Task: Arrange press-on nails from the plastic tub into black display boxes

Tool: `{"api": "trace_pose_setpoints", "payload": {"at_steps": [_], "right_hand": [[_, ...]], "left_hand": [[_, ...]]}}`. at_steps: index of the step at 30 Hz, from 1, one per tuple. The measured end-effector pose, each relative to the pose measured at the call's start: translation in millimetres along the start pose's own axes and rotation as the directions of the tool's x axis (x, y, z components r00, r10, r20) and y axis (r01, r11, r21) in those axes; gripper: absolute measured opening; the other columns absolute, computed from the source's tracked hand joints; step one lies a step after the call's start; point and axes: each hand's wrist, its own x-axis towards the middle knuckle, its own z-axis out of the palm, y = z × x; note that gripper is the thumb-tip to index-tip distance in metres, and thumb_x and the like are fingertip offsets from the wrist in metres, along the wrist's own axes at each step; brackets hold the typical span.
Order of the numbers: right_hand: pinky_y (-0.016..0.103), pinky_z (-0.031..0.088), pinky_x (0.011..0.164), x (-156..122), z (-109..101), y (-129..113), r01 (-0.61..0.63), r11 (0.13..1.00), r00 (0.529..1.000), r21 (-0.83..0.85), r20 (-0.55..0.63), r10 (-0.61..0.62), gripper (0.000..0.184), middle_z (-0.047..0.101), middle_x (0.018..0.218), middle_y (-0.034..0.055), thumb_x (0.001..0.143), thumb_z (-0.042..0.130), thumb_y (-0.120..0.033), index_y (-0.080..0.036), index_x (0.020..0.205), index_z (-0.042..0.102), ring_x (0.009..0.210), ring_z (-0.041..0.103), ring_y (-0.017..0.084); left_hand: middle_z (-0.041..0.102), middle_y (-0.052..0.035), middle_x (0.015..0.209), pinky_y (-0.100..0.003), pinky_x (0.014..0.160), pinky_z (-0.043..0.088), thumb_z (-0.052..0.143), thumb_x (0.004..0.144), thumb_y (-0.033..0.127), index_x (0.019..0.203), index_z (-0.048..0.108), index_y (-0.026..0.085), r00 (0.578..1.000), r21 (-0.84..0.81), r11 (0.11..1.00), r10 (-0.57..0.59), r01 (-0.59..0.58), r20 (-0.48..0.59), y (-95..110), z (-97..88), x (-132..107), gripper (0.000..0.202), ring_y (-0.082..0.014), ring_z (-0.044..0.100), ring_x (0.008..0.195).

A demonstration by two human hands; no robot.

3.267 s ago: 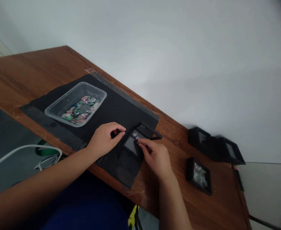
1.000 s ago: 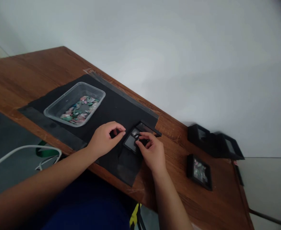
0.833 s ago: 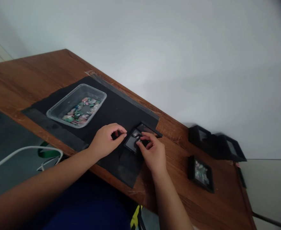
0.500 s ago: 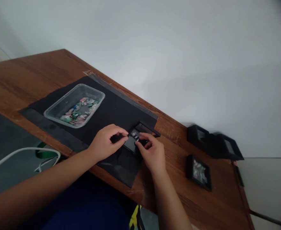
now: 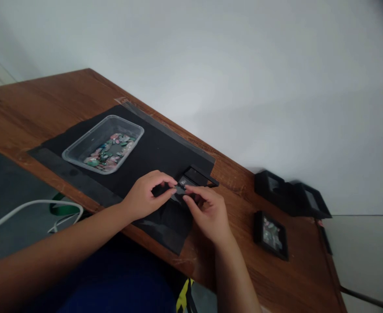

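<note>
A small black case with a pale printed mark lies on the black mat. Its black frame-like lid stands open on the far right side. Over the case's left part, my left hand is closed, with thumb and forefinger nearly meeting. Opposite it, my right hand bends thumb and forefinger together above the case's near side. Anything between the fingertips is too small and dark to name. Fingers cover much of the case.
A clear plastic tub of pink, green and white stones sits on the mat to the left. On the right of the wooden table are a black framed box and more black boxes by the wall.
My right hand has shifted slightly down and right, its fingers drawing back from the printed mark. The left fingertips have moved slightly right, over the case.
</note>
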Motion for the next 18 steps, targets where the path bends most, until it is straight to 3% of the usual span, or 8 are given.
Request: {"api": "trace_pose_setpoints", "payload": {"at_steps": [3,6,12,18], "right_hand": [[0.034,0.053,0.084,2.3,-1.3,-1.7,0.114,0.992,0.993,-0.056,0.004,-0.114,0.024,0.077,0.109,0.0031,0.09,0.071,-0.022,-0.029,0.113,0.074,0.097,0.069,0.019],[0.035,0.054,0.091,3.2,-2.6,-2.8,0.195,0.975,0.981,-0.104,0.013,-0.195,0.026,0.077,0.11,0.0026,0.091,0.071,-0.021,-0.03,0.115,0.073,0.101,0.07,0.019],[0.032,0.057,0.086,3.2,4.8,-0.1,0.331,0.936,0.944,-0.121,0.039,-0.328,0.029,0.077,0.111,0.0033,0.091,0.074,-0.024,-0.029,0.119,0.072,0.099,0.071,0.017],[0.03,0.058,0.083,1.8,9.6,2.7,0.356,0.925,0.935,-0.137,0.039,-0.354,0.028,0.078,0.105,0.0034,0.092,0.072,-0.022,-0.027,0.119,0.072,0.094,0.072,0.017]], "left_hand": [[0.073,-0.0014,0.087,-0.027,0.07,0.049,0.071,0.088,0.024,0.1,0.071,0.021,0.994,-0.08,0.991,-0.111,0.111,0.008,-2.5,-0.3,-0.9,0.012,-0.014,0.061,0.073],[0.075,-0.0014,0.087,-0.025,0.065,0.047,0.074,0.086,0.028,0.099,0.073,0.02,0.982,-0.165,0.968,-0.183,0.187,0.041,-4.9,-1.7,-1.5,0.015,-0.0119,0.058,0.067],[0.074,-0.0018,0.085,-0.021,0.058,0.043,0.076,0.084,0.028,0.095,0.074,0.018,0.969,-0.257,0.938,-0.2,0.232,0.144,-4.4,-5.6,-0.2,0.015,-0.0086,0.05,0.06],[0.074,-0.0027,0.086,-0.02,0.056,0.04,0.076,0.084,0.03,0.098,0.071,0.017,0.946,-0.33,0.898,-0.219,0.292,0.241,-3.8,-4.7,1.3,0.019,-0.0076,0.049,0.059]]}}
